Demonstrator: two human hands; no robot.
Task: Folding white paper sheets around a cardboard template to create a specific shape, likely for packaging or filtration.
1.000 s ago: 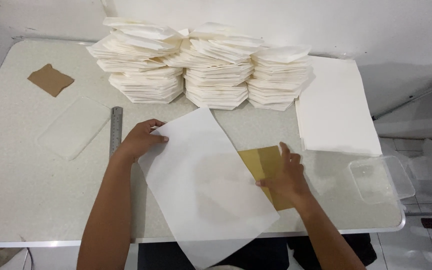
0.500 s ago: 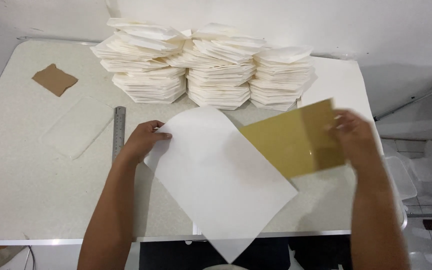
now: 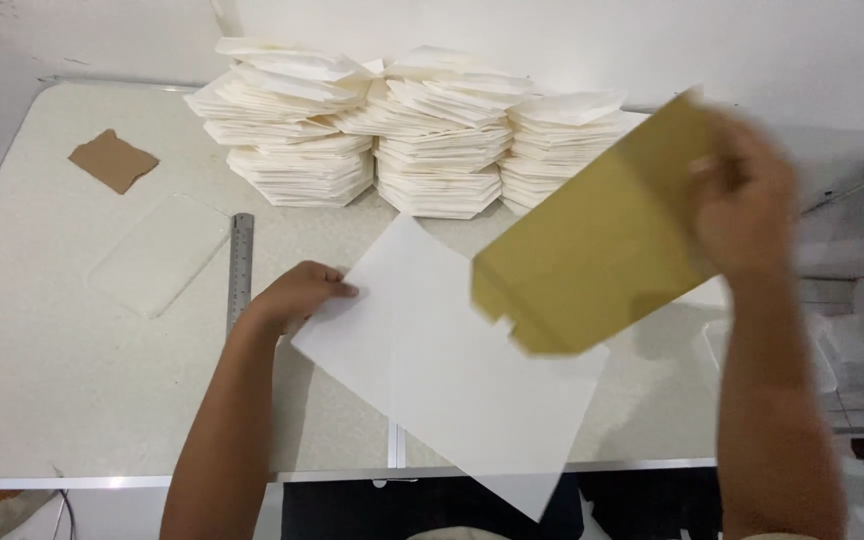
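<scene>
Head view. A white paper sheet (image 3: pixel 452 370) lies turned like a diamond at the centre of the table (image 3: pixel 42 400); its lower corner overhangs the near table edge, and its left corner is pinned under the left hand (image 3: pixel 297 295), whose fingers are pressed flat on the sheet rather than closed around it. The right hand (image 3: pixel 742 195), blurred at the upper right, grasps a tan card (image 3: pixel 592 250) by its upper right corner and holds it lifted and tilted above the sheet's right side.

Open table surface remains at the left and lower left of the frame. A steel ruler (image 3: pixel 240 265) lies just left of the left hand; a clear plastic sheet (image 3: pixel 157 255) lies further left, and a brown cardboard scrap (image 3: pixel 112 160) at the upper left. Three stacks of folded white paper (image 3: pixel 422 130) line the far edge, closing off the room behind the sheet.

Against the frame half a second earlier, the card is higher and further toward the upper right; the left hand and the sheet are unchanged.
</scene>
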